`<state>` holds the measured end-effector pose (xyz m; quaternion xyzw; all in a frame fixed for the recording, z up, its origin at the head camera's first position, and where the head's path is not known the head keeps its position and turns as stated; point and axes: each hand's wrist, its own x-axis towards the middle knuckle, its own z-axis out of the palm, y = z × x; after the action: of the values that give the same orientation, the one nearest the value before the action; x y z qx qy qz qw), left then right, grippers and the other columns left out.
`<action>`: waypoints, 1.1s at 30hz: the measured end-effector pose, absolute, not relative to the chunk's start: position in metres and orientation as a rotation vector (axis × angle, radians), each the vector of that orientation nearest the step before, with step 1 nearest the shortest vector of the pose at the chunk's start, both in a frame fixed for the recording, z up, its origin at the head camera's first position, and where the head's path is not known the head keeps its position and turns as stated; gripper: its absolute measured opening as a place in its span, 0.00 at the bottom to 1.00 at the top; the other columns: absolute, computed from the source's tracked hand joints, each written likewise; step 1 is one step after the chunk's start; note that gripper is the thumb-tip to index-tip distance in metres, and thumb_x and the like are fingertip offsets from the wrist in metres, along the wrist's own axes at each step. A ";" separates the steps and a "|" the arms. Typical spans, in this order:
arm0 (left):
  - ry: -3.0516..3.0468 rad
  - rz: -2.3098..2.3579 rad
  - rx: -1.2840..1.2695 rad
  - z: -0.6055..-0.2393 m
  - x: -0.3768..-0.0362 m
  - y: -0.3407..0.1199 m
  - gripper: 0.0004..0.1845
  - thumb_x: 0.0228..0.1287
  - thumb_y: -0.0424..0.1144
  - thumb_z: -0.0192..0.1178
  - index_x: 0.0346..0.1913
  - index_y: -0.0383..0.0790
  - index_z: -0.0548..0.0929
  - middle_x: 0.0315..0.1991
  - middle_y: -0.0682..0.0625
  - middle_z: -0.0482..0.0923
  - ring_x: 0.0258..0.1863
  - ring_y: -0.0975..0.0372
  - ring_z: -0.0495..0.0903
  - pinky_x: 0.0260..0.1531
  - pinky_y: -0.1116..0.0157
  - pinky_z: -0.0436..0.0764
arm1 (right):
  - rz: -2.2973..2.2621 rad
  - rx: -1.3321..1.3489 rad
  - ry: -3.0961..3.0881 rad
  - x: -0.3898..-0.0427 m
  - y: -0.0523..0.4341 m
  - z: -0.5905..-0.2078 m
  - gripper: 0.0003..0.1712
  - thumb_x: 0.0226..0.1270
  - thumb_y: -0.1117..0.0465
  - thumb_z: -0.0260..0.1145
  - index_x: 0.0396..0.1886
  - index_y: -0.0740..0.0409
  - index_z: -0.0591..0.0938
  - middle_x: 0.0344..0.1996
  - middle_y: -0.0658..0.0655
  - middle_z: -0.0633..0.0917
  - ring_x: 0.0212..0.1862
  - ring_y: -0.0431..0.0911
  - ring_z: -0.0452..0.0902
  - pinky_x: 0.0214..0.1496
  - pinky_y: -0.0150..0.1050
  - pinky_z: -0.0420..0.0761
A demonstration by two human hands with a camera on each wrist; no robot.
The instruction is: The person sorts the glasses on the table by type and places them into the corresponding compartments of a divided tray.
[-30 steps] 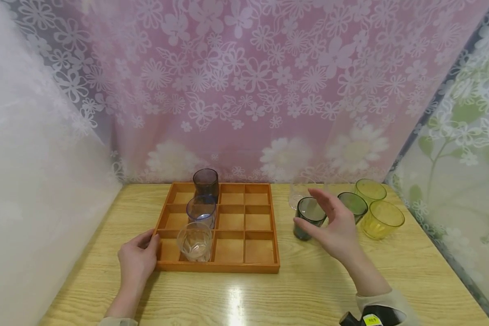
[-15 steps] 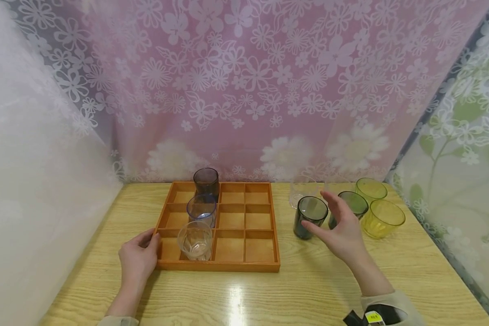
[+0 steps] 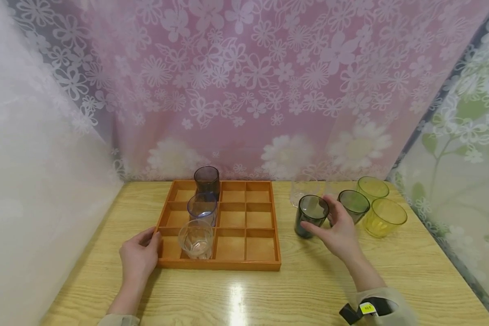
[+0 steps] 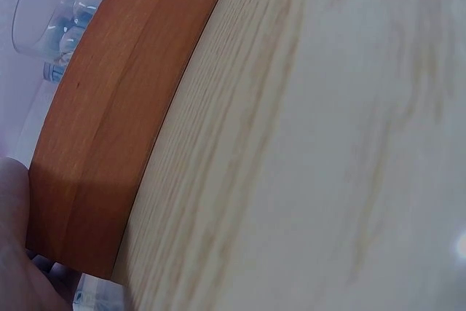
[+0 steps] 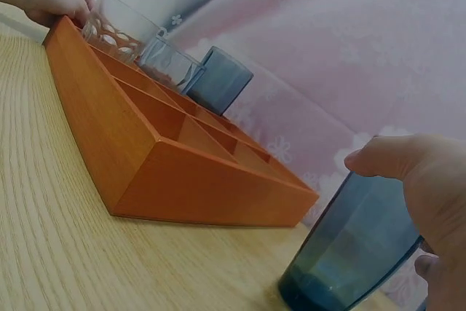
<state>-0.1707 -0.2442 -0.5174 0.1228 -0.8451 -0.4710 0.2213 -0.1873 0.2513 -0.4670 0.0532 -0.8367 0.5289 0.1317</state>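
Observation:
A wooden tray (image 3: 274, 226) with several compartments holds three glasses in one column: a dark purple one (image 3: 206, 180) at the back, a blue one (image 3: 202, 207) in the middle, and a clear one (image 3: 195, 238) in front. My left hand (image 3: 144, 246) grips the tray's front left corner. To the right of the tray my right hand (image 3: 330, 220) curls round a dark grey glass (image 3: 311, 213) standing on the table. In the right wrist view the thumb (image 5: 389, 156) lies against the dark grey glass (image 5: 353, 253) near its rim.
Behind and right of the held glass stand a dark green glass (image 3: 353, 203), a pale green one (image 3: 372, 187), a yellow one (image 3: 385, 217) and a clear one (image 3: 303, 190). Flowered curtains close in the back and both sides of the table (image 3: 244, 294).
My right hand has moved forward and closed round the dark grey glass; a second ago it hovered with spread fingers beside it. The left hand and tray have stayed put.

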 end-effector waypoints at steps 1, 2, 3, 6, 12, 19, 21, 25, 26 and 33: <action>-2.336 -1.302 0.341 -0.517 -0.171 -0.244 0.13 0.74 0.33 0.66 0.54 0.28 0.89 0.46 0.35 0.89 0.43 0.47 0.90 0.30 0.83 0.77 | 1.550 0.144 -2.432 -0.189 0.251 -0.469 0.56 0.59 0.61 0.85 0.81 0.66 0.63 0.72 0.66 0.74 0.73 0.59 0.68 0.76 0.42 0.67; -2.337 -1.302 0.342 -0.517 -0.171 -0.244 0.13 0.74 0.33 0.66 0.54 0.28 0.89 0.46 0.35 0.89 0.43 0.47 0.90 0.30 0.83 0.77 | 1.562 0.134 -2.439 -0.190 0.251 -0.471 0.56 0.59 0.61 0.85 0.81 0.65 0.62 0.71 0.66 0.74 0.73 0.59 0.68 0.76 0.47 0.66; -2.339 -1.301 0.343 -0.517 -0.171 -0.243 0.13 0.74 0.33 0.66 0.54 0.28 0.89 0.46 0.35 0.89 0.43 0.47 0.90 0.30 0.83 0.77 | 1.571 0.123 -2.445 -0.191 0.251 -0.472 0.57 0.60 0.59 0.85 0.81 0.64 0.62 0.71 0.66 0.74 0.73 0.59 0.68 0.76 0.52 0.66; -2.341 -1.301 0.344 -0.516 -0.170 -0.243 0.13 0.74 0.33 0.66 0.54 0.28 0.89 0.47 0.35 0.89 0.43 0.46 0.90 0.30 0.83 0.77 | 1.605 0.104 -2.449 -0.195 0.250 -0.476 0.56 0.60 0.58 0.85 0.81 0.64 0.63 0.71 0.66 0.74 0.73 0.59 0.68 0.76 0.56 0.66; -2.342 -1.319 0.340 -0.515 -0.170 -0.243 0.13 0.75 0.33 0.66 0.55 0.28 0.89 0.48 0.35 0.89 0.45 0.46 0.89 0.31 0.83 0.77 | 1.623 0.146 -2.415 -0.200 0.247 -0.480 0.47 0.60 0.61 0.85 0.74 0.66 0.71 0.67 0.66 0.77 0.68 0.60 0.73 0.66 0.34 0.76; -2.335 -1.328 0.343 -0.515 -0.170 -0.243 0.13 0.75 0.33 0.66 0.55 0.28 0.89 0.48 0.35 0.89 0.45 0.46 0.89 0.32 0.83 0.78 | 1.573 0.180 -2.391 -0.203 0.246 -0.483 0.42 0.57 0.62 0.85 0.68 0.68 0.76 0.61 0.67 0.81 0.62 0.63 0.76 0.57 0.24 0.76; -2.334 -1.326 0.343 -0.515 -0.170 -0.243 0.13 0.75 0.33 0.66 0.55 0.28 0.89 0.48 0.35 0.89 0.44 0.46 0.89 0.31 0.83 0.78 | 1.550 0.171 -2.397 -0.204 0.247 -0.484 0.42 0.57 0.61 0.86 0.68 0.67 0.77 0.60 0.66 0.82 0.61 0.63 0.77 0.54 0.22 0.76; -2.333 -1.323 0.347 -0.515 -0.170 -0.243 0.13 0.74 0.33 0.66 0.54 0.28 0.89 0.47 0.35 0.89 0.44 0.46 0.90 0.31 0.83 0.78 | 1.523 0.158 -2.402 -0.204 0.247 -0.483 0.41 0.55 0.60 0.87 0.66 0.65 0.79 0.58 0.64 0.84 0.59 0.59 0.79 0.53 0.22 0.76; -2.335 -1.322 0.348 -0.515 -0.170 -0.242 0.13 0.74 0.33 0.66 0.55 0.28 0.89 0.47 0.35 0.89 0.44 0.46 0.90 0.31 0.83 0.78 | 1.512 0.158 -2.404 -0.204 0.247 -0.483 0.41 0.54 0.60 0.88 0.66 0.64 0.79 0.57 0.63 0.84 0.58 0.58 0.80 0.53 0.22 0.77; -2.332 -1.322 0.342 -0.515 -0.169 -0.243 0.13 0.74 0.33 0.66 0.54 0.28 0.89 0.46 0.35 0.89 0.43 0.46 0.90 0.30 0.82 0.78 | 1.515 0.179 -2.408 -0.202 0.241 -0.474 0.42 0.55 0.58 0.87 0.69 0.60 0.79 0.58 0.61 0.84 0.57 0.55 0.82 0.51 0.24 0.78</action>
<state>-0.1688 -0.2432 -0.5153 0.1235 -0.8422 -0.4775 0.2177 -0.2020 0.2413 -0.4743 0.0620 -0.8359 0.5258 0.1449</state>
